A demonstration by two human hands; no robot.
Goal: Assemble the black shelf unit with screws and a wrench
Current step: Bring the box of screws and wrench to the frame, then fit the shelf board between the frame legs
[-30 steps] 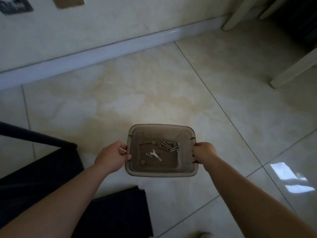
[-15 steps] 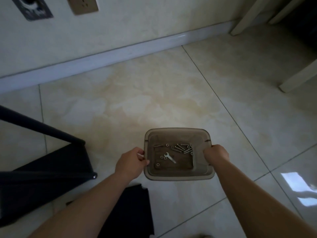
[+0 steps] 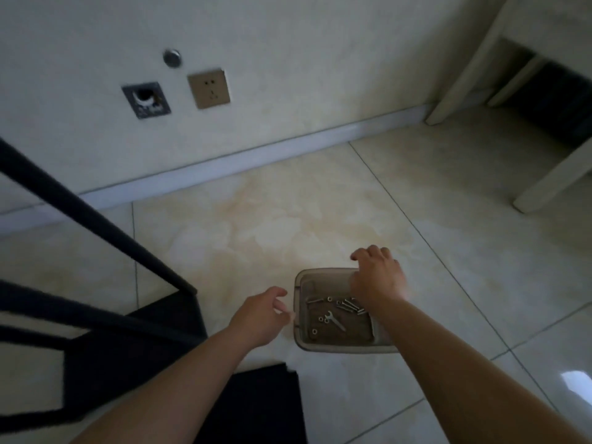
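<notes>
Two hands are in view above a tiled floor. The left hand hangs just beside the left wall of a translucent grey tray, fingers loosely spread and holding nothing; contact with the tray cannot be confirmed. The right hand lies over the tray's far right corner with fingers bent downward past the rim; whether it grips the rim cannot be told, and it covers that part of the tray.

The tray sits on the floor and holds a small silver wrench near its middle, a cluster of screws toward the far side, and several loose nuts on the near left.

The black shelf unit occupies the lower left, well apart from the tray on the left-hand side. One black bar runs diagonally from the left edge down to a corner near the floor. A dark panel lies on the floor between the forearms, just in front of the tray.

On the wall behind: a beige socket, a dark plate beside it, and a round metal fitting above. A pale skirting board runs along the wall base. White furniture legs stand at right.
</notes>
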